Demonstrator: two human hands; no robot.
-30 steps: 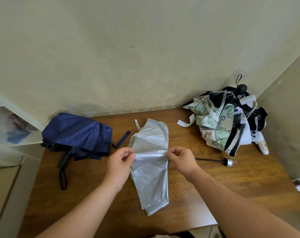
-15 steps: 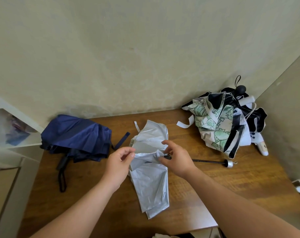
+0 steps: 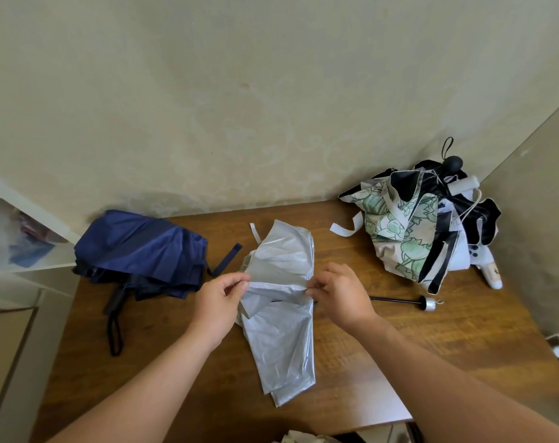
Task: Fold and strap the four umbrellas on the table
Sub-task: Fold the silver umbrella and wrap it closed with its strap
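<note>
A silver umbrella (image 3: 283,334) lies loosely collapsed in the middle of the wooden table (image 3: 447,356). My left hand (image 3: 219,302) pinches a fold of its canopy on the left side. My right hand (image 3: 338,294) pinches the same fold on the right. Its thin black shaft with a silver end cap (image 3: 426,303) sticks out to the right. A navy umbrella (image 3: 143,252) lies bundled at the back left, strap loose. A floral green-and-white umbrella (image 3: 399,235) and a black-and-white one (image 3: 476,219) are heaped in the back right corner.
The table sits in a wall corner, with walls behind and to the right. A white shelf unit (image 3: 19,244) stands to the left. A loose white strap (image 3: 343,228) lies near the floral umbrella. The table's front edge (image 3: 383,422) is close to me.
My right hand moved from the shaft back to the canopy's right edge and pinched the fold again. The left hand stayed on the fabric.
</note>
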